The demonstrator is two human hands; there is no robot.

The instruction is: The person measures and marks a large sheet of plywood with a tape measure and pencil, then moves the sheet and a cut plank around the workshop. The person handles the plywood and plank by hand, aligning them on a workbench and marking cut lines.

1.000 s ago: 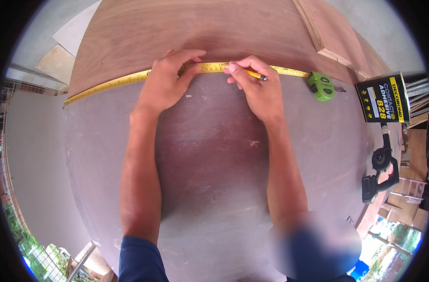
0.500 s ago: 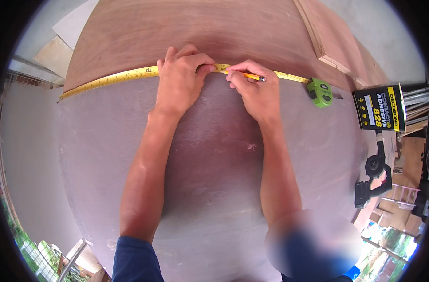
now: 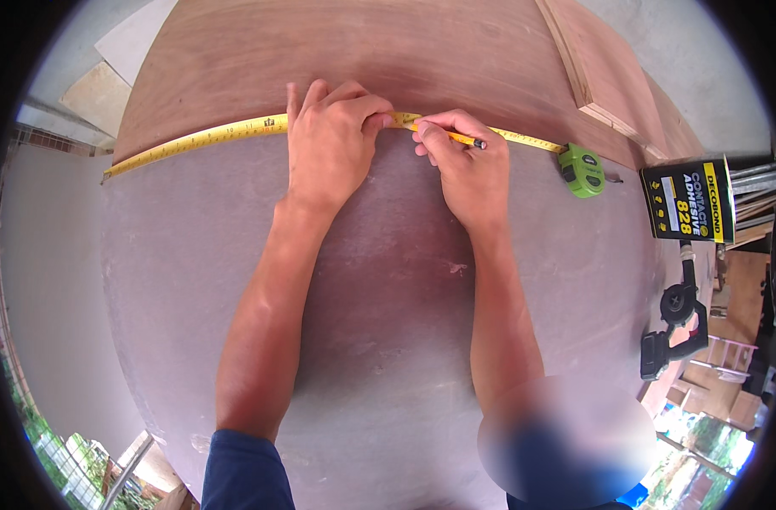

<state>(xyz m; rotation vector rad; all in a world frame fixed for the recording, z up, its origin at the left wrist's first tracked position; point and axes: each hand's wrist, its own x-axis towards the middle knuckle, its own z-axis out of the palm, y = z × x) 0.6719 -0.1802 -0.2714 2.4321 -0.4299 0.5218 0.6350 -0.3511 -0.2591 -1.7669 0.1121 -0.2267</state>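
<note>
A yellow tape measure blade [image 3: 201, 138] runs across the sheet, out of its green case [image 3: 582, 170] at the right. My left hand [image 3: 328, 140] lies over the blade with bent fingers; thumb and index fingertip press together on its edge near the middle. Just right of them, my right hand [image 3: 473, 183] grips a yellow pencil [image 3: 456, 136], its point on or just at the tape. The grey-mauve sheet [image 3: 558, 263] spreads beneath both forearms, and a browner wood panel [image 3: 294, 42] lies beyond the tape.
A plywood piece [image 3: 600, 76] lies at the upper right. On the right side are a black-and-yellow can or box [image 3: 685, 200], a black cordless power tool [image 3: 679, 310] and stacked long stock [image 3: 753, 195]. A pale panel [image 3: 52, 280] and metal mesh are at the left.
My left hand has shifted right along the tape, its fingers now more bent and closed on the blade beside the pencil. My right hand has moved only slightly, still gripping the pencil.
</note>
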